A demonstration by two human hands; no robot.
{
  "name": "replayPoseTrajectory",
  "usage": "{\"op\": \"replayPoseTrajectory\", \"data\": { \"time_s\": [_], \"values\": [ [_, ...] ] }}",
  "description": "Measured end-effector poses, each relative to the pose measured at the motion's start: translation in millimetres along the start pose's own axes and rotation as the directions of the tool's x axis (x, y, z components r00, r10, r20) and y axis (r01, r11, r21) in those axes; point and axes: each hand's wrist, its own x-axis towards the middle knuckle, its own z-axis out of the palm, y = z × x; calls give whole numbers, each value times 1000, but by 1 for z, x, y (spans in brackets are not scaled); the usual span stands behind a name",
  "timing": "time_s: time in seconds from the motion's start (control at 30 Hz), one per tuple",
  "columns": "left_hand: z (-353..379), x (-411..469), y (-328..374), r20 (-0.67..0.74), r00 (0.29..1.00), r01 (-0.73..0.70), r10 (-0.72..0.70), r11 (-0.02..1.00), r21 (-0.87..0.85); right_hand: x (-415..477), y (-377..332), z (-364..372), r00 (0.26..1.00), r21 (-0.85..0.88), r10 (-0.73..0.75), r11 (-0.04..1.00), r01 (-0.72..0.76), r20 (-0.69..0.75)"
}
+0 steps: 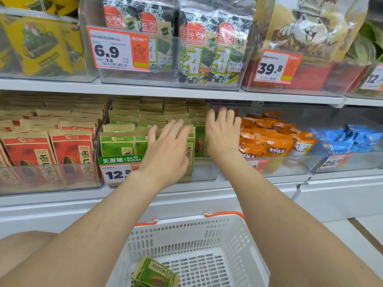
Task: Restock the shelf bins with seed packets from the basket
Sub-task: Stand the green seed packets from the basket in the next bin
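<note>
both hands were at the green bin (207, 169) on the lower shelf. the left hand (167, 148) lay flat on the tops of the standing packets (118, 141), its grip spread, fingers straight, holding nothing. the right hand (222, 132) rested against the row's right side, fingers straight, pinching nothing. one green packet (154, 275) lay in the basket (186, 233) below, at its near left side. it looked light: a flat paper pouch, probably stiff at the sealed edges and soft in the middle, likely to crumple if squeezed. best taken by the top edge, thumb on one face and fingers on the other, then slid upright into the row.
</note>
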Motion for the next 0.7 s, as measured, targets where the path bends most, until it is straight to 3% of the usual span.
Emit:
{"op": "replayPoseTrajectory", "data": {
  "time_s": [0.13,0.3,0.37,0.43,0.5,0.57,0.63,0.7],
  "values": [
    [0,-9,-3,-66,997,-27,26,1000,-12,-12,6,-3,999,43,-31,999,32,-32],
    [-7,-23,-12,-203,976,-53,75,992,113,-38,4,-16,934,243,-155,940,240,-322],
    [-14,-33,-17,-82,997,-11,18,997,82,-57,-4,-19,891,342,-246,858,383,-381],
    [-19,-44,-22,157,985,63,-76,994,90,-79,-15,-19,849,358,-373,787,503,-374],
    [-16,-56,-30,406,906,41,-117,981,192,-101,-28,-15,775,324,-567,704,631,-279],
    [-5,-70,-37,609,782,-25,-131,970,241,-123,-47,-8,659,342,-752,626,701,26],
    [12,-84,-44,756,639,-36,-140,977,212,-148,-69,5,502,356,-813,581,732,295],
    [32,-97,-50,837,533,-37,-123,985,168,-175,-90,18,416,373,-810,568,734,414]
  ]
}}
